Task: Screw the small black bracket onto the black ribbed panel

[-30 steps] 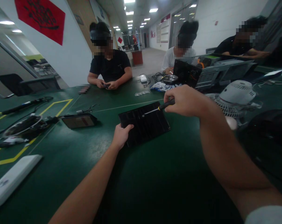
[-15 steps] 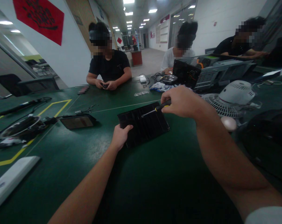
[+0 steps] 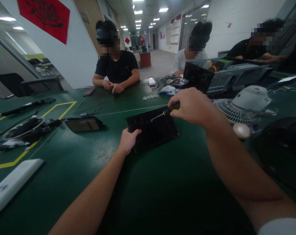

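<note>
A flat black rectangular panel (image 3: 157, 130) with faint ridges lies tilted on the green table in front of me. My left hand (image 3: 129, 139) grips its left edge, thumb on top and the other fingers mostly hidden. Over the panel's far right part, my right hand (image 3: 187, 106) is closed around the black and yellow handle of a screwdriver (image 3: 165, 112). The metal shaft points left and down, its tip at the panel's upper middle. Whether the tip sits in a screw I cannot tell.
A dark propped device (image 3: 83, 124) stands left of the panel. Further left are a coiled cable bundle (image 3: 27, 127) and a white elongated case (image 3: 14, 184). A white fan (image 3: 248, 101) and computer casings (image 3: 226, 80) stand to the right. Three people sit across the green table (image 3: 162, 182).
The view has shifted slightly, so the scene sits a little further right and higher. Both hands keep their hold, with the screwdriver tip at much the same spot on the panel.
</note>
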Available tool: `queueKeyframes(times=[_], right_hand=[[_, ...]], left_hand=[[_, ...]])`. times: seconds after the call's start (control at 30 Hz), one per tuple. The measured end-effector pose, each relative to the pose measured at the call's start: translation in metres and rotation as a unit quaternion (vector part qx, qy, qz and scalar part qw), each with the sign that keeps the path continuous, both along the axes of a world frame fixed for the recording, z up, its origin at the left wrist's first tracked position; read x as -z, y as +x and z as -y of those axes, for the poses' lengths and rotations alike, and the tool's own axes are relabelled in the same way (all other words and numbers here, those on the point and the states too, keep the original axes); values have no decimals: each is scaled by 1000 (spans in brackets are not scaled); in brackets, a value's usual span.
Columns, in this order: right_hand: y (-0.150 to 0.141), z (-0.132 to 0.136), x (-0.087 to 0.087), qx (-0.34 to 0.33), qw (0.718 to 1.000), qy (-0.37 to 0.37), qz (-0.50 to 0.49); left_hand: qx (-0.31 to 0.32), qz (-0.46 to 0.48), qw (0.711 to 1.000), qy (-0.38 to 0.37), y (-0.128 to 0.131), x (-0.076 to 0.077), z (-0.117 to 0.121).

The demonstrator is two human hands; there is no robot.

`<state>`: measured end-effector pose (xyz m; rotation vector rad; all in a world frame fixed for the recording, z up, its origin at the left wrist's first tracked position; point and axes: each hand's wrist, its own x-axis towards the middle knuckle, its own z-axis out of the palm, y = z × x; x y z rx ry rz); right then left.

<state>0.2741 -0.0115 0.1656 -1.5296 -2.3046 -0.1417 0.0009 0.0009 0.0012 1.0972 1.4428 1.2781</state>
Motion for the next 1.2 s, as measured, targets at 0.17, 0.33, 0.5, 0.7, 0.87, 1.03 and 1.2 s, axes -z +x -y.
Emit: queueKeyframes(times=[0.17, 0.33, 0.5, 0.7, 0.87, 1.03, 1.2], right_hand=[[-5, 3, 3, -4, 1000, 5, 9], [2, -1, 7, -6, 1000, -14, 19], [9, 0, 13, 9, 1000, -24, 7], [18, 5, 28, 67, 990, -98, 70], [26, 5, 29, 34, 983, -168, 59], [28, -5, 7, 20, 992, -116, 35], [27, -13, -14, -33, 995, -90, 37]], left_hand=[[5, -5, 1000, -3, 1, 0, 0], [21, 16, 1000, -6, 2, 0, 0], [35, 15, 999, -4, 1, 2, 0], [41, 26, 999, 1, 1, 5, -2], [52, 48, 997, 12, 2, 4, -2], [47, 34, 998, 14, 4, 1, 1], [34, 28, 999, 5, 4, 1, 2]])
